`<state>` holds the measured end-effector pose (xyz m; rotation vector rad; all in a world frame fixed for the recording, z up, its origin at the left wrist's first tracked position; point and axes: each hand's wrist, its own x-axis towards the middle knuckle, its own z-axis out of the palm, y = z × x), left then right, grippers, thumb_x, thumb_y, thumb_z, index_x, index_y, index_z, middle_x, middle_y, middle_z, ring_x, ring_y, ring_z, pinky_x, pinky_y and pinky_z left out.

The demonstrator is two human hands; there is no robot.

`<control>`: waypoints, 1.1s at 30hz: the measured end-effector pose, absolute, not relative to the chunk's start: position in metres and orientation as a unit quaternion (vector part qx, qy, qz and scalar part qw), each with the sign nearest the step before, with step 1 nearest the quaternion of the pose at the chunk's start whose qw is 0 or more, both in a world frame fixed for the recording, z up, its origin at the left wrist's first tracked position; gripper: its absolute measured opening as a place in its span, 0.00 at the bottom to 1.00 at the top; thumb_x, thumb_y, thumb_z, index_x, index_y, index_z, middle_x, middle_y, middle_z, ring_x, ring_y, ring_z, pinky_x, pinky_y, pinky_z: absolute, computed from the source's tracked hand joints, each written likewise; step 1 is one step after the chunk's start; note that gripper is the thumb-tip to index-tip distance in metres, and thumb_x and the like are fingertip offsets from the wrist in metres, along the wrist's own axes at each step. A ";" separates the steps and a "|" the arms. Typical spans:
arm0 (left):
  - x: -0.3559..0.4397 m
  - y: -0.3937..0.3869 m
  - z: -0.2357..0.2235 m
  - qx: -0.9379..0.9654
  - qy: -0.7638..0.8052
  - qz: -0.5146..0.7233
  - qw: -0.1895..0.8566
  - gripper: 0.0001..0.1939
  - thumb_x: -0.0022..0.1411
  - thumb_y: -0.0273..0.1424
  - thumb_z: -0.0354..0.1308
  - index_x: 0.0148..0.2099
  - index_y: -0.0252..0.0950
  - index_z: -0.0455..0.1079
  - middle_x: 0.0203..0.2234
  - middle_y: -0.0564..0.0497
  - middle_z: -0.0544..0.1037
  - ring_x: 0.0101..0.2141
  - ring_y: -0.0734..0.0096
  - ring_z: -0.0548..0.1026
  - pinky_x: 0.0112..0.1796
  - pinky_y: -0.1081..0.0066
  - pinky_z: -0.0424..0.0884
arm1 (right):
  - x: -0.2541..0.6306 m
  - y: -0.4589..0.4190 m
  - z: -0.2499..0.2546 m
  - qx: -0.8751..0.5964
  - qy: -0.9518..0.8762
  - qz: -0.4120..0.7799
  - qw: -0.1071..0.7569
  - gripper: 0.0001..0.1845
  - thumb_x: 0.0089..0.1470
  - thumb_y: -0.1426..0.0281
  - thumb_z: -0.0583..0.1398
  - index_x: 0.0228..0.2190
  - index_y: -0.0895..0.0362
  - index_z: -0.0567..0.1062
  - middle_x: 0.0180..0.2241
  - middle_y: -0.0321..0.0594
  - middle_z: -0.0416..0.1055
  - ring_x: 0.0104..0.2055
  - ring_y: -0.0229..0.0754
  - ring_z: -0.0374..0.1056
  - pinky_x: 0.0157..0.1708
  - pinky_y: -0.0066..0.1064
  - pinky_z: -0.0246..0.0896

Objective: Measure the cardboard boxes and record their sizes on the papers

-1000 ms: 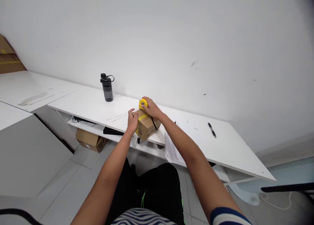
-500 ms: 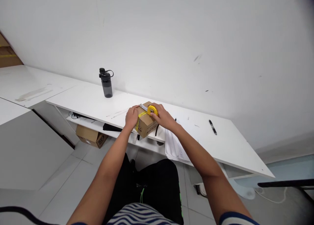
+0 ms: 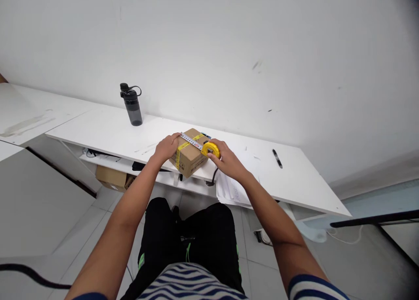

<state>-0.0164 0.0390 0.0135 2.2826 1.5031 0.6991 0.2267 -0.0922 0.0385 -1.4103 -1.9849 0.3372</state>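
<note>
A small cardboard box (image 3: 189,158) with yellow tape strips sits at the front edge of the white desk, its top facing up. Across that top runs the drawn-out blade (image 3: 190,140) of a tape measure. My right hand (image 3: 227,159) is wrapped round the yellow tape measure case (image 3: 211,149) at the box's right side. At the left edge of the box, my left hand (image 3: 167,147) has its fingers closed on the blade's end, and it also rests against the cardboard.
A dark water bottle (image 3: 131,105) stands at the back left, near the wall. To the right are a stack of papers (image 3: 231,191) and a black pen (image 3: 277,158). Below the desk is another cardboard box (image 3: 111,177); a black bar (image 3: 376,218) juts in at the right.
My right hand has moved right with the tape measure case, drawing out more blade across the box top. My left hand has moved slightly left. The whole view has shifted a little.
</note>
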 end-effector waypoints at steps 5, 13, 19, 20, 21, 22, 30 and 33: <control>-0.015 0.036 0.008 0.786 0.528 0.270 0.172 0.27 0.68 0.36 0.36 0.65 0.47 0.62 0.56 0.47 0.72 0.55 0.55 0.71 0.54 0.57 0.67 | 0.206 -0.053 0.035 -0.516 -0.764 0.120 0.369 0.28 0.61 0.58 0.53 0.61 0.51 0.59 0.60 0.49 0.60 0.60 0.52 0.60 0.57 0.48 0.59; -0.014 0.033 0.000 0.737 0.529 0.351 0.232 0.28 0.67 0.36 0.41 0.68 0.42 0.59 0.57 0.43 0.72 0.59 0.51 0.68 0.58 0.51 0.62 | 0.157 0.029 0.042 -0.515 -0.766 0.152 0.353 0.31 0.61 0.60 0.51 0.63 0.53 0.55 0.57 0.52 0.61 0.54 0.54 0.65 0.56 0.53 0.59; -0.037 0.009 -0.028 0.638 0.469 0.538 0.290 0.22 0.68 0.39 0.46 0.60 0.39 0.66 0.59 0.45 0.70 0.60 0.59 0.66 0.62 0.58 0.59 | 0.178 0.023 0.063 -0.479 -0.661 0.249 0.521 0.34 0.60 0.53 0.53 0.63 0.50 0.53 0.56 0.48 0.62 0.47 0.46 0.68 0.46 0.42 0.69; -0.041 0.006 -0.036 0.609 0.466 0.565 0.304 0.21 0.68 0.39 0.46 0.57 0.38 0.68 0.57 0.44 0.72 0.58 0.59 0.68 0.60 0.58 0.61 | 0.185 0.017 0.066 -0.463 -0.653 0.282 0.529 0.34 0.59 0.52 0.55 0.62 0.48 0.54 0.54 0.46 0.64 0.41 0.43 0.70 0.39 0.38 0.71; -0.043 0.004 -0.044 0.579 0.465 0.587 0.322 0.20 0.67 0.40 0.46 0.55 0.37 0.69 0.55 0.44 0.73 0.56 0.59 0.69 0.59 0.58 0.63 | 0.192 0.012 0.068 -0.446 -0.650 0.314 0.529 0.34 0.58 0.51 0.57 0.61 0.47 0.56 0.50 0.44 0.66 0.34 0.39 0.69 0.32 0.34 0.70; -0.045 0.004 -0.052 0.549 0.465 0.606 0.340 0.20 0.67 0.40 0.46 0.54 0.37 0.68 0.53 0.43 0.74 0.55 0.59 0.71 0.57 0.58 0.65 | 0.198 0.007 0.068 -0.429 -0.651 0.343 0.524 0.34 0.56 0.50 0.59 0.60 0.46 0.58 0.47 0.42 0.68 0.29 0.36 0.67 0.26 0.31 0.67; -0.045 0.037 -0.071 0.577 0.506 0.550 0.328 0.21 0.62 0.37 0.55 0.56 0.35 0.65 0.56 0.37 0.68 0.60 0.55 0.65 0.62 0.52 0.57 | 0.178 -0.009 0.048 -0.407 -0.598 0.455 0.519 0.36 0.55 0.47 0.60 0.58 0.48 0.59 0.28 0.32 0.65 0.19 0.31 0.58 0.15 0.21 0.49; -0.044 0.030 -0.043 0.538 0.515 0.587 0.317 0.26 0.62 0.39 0.56 0.59 0.34 0.62 0.58 0.36 0.67 0.60 0.54 0.65 0.61 0.54 0.60 | 0.159 -0.014 0.054 -0.435 -0.627 0.438 0.476 0.37 0.55 0.48 0.60 0.61 0.48 0.57 0.28 0.32 0.65 0.20 0.31 0.58 0.17 0.23 0.54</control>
